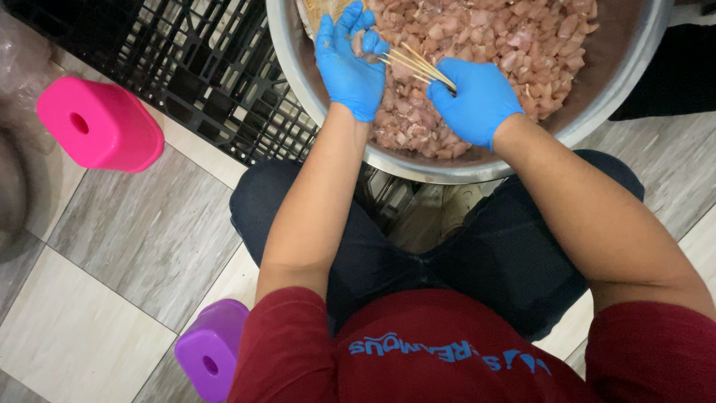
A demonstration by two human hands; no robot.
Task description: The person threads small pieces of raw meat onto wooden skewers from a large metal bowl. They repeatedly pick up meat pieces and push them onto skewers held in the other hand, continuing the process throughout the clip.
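A floor of grey and pale tiles (142, 224) is seen from above, with a black plastic crate (201, 67) laid on it at the upper left. Beside the crate, a wide metal bowl (447, 168) is set in front of the seated person's knees and is filled with diced raw meat (477, 37). A pink plastic stool (101, 123) is placed to the left of the crate, and a smaller purple stool (212, 351) is found near the person's left hip. Both hands are covered by blue gloves and are held over the bowl. The left hand (349, 63) is half curled, a piece of meat (360, 43) being pinched in its fingers. The right hand (477, 101) is closed around a bundle of thin wooden skewers (421, 66), whose tips are pointed toward the left hand's piece.
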